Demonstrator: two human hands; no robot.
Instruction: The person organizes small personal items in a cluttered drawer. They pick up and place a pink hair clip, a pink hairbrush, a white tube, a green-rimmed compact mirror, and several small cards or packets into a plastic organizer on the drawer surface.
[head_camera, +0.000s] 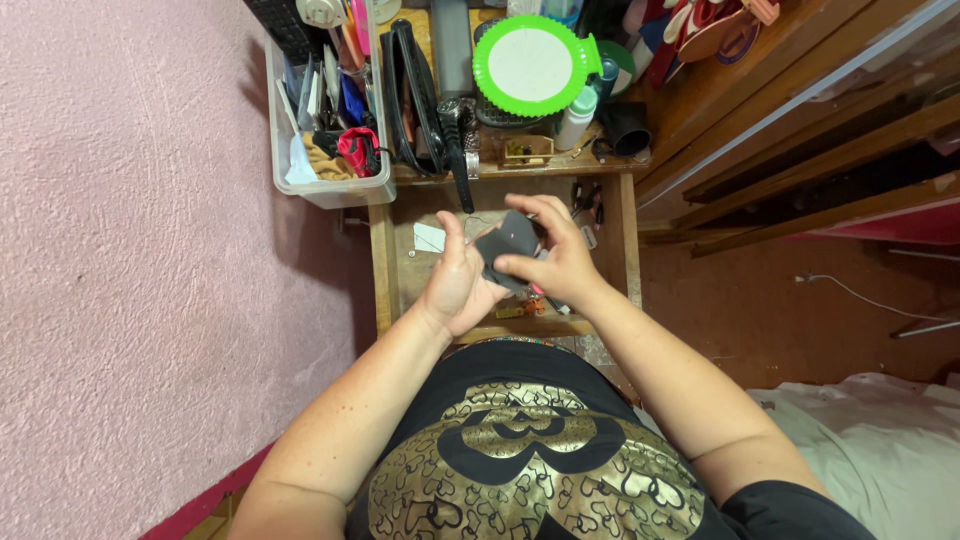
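Looking down past our black shirt with gold hearts (530, 470), we are holding a small flat dark grey piece (507, 243) between both hands above a narrow wooden table (384, 262): our left hand (455, 283) is cupping it from below, while our right hand (553, 255) is pinching its edge from above. Farther away, a clear plastic bin of tools (325, 120) is sitting at the table's back left, beside a round green-rimmed mirror (531, 64).
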